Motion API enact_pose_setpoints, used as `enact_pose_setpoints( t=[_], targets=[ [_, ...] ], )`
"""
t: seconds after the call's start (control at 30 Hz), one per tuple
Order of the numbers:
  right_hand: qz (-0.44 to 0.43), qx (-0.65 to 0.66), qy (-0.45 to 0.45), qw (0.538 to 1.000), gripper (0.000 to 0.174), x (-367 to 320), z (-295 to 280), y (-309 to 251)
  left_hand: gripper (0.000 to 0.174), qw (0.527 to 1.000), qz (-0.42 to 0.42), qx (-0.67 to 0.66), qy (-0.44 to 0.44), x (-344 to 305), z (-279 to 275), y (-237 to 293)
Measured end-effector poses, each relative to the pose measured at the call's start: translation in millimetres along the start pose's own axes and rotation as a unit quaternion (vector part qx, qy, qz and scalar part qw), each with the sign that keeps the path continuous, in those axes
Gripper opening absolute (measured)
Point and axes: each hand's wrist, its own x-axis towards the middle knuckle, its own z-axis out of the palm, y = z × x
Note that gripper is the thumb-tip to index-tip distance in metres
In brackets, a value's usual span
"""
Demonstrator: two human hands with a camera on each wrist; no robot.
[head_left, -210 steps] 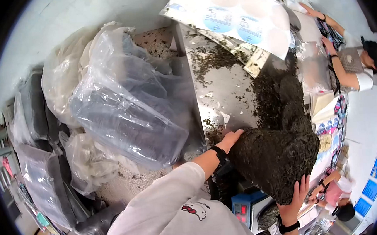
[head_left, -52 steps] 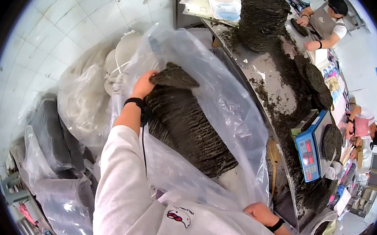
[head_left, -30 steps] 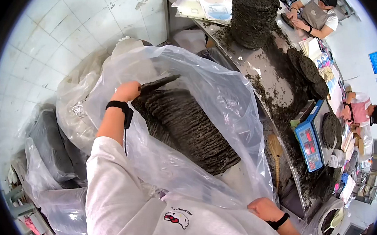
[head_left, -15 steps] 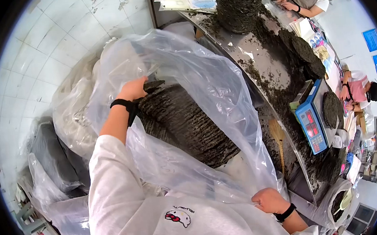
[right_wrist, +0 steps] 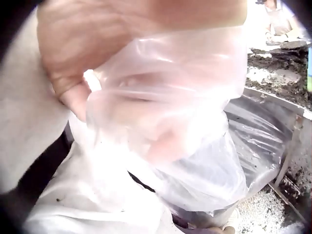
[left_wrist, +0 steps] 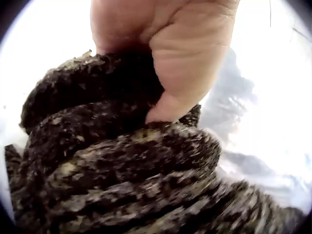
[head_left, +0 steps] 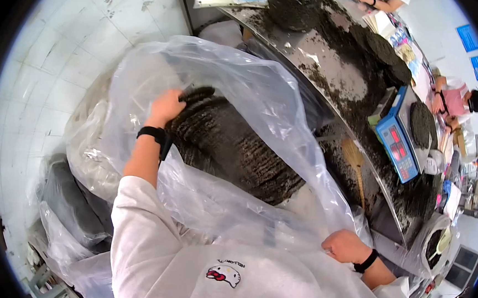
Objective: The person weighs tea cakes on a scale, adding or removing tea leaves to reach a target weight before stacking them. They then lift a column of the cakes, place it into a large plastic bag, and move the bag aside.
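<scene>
A long stack of dark dried seaweed sheets (head_left: 238, 143) lies inside a big clear plastic bag (head_left: 262, 86). At the stack's far end my left hand (head_left: 167, 107) grips a bundle of the seaweed sheets, its thumb pressed against the face of the layers in the left wrist view. The left hand's fingertips are hidden behind the bundle (left_wrist: 87, 78). My right hand (head_left: 348, 247) holds the near rim of the bag close to the shirt. In the right wrist view its curled fingers show through the plastic (right_wrist: 161, 87).
On the right a metal table (head_left: 328, 73), strewn with dark crumbs, carries a blue scale (head_left: 396, 143) with a seaweed cake on it and a tall seaweed stack (head_left: 295, 4). A broom (head_left: 353, 157) stands beneath its edge. Filled bags (head_left: 74, 205) lie left. Two people work beyond.
Seven seconds ago both hands held a seaweed stack over the table. Lately the left hand has kept its bundle at the stack's far end, tilting and lowering it; the right hand stays at the bag's rim.
</scene>
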Motion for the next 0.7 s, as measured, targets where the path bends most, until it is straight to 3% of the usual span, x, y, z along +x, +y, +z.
enact_pose_setpoints(
  t=[0.07,0.1,0.23,0.33,0.4,0.47,0.5,0.53,0.6,0.63,0.67,0.7],
  targets=[
    [-0.013,-0.041,-0.005,0.999,0.017,2,0,0,0.039,0.992,0.001,-0.121,-0.039,13,0,7],
    [-0.019,-0.052,-0.006,0.998,0.016,2,1,0,0.043,0.979,0.000,-0.172,-0.106,16,9,11],
    [0.018,-0.044,0.022,0.999,0.019,14,-21,-2,0.061,0.989,-0.030,-0.130,-0.069,21,47,22],
    [-0.012,-0.043,0.008,0.999,0.021,20,-31,7,0.064,0.963,-0.066,-0.226,-0.134,23,54,18],
    [0.004,-0.047,-0.040,0.998,0.024,28,-40,7,0.064,0.948,-0.108,-0.266,-0.134,20,53,16],
    [0.063,0.061,-0.120,0.989,0.039,39,-54,3,0.066,0.915,-0.083,-0.316,-0.236,13,33,28],
    [0.059,0.060,-0.119,0.989,0.039,48,-57,14,0.065,0.921,-0.066,-0.324,-0.205,22,69,1],
    [0.058,0.196,-0.119,0.972,0.052,60,-55,31,0.065,0.922,-0.068,-0.322,-0.203,20,65,4],
    [0.054,0.325,-0.122,0.936,0.067,81,-39,55,0.063,0.947,-0.067,-0.259,-0.178,8,53,16],
    [0.184,0.417,-0.049,0.889,0.073,98,-28,63,0.062,0.936,-0.065,-0.295,-0.180,5,55,13],
    [0.306,0.496,0.026,0.812,0.079,115,-16,70,0.062,0.937,-0.068,-0.293,-0.176,3,55,12],
    [0.301,0.495,0.025,0.815,0.079,129,-6,75,0.062,0.917,-0.076,-0.340,-0.196,-1,56,10]
  ],
)
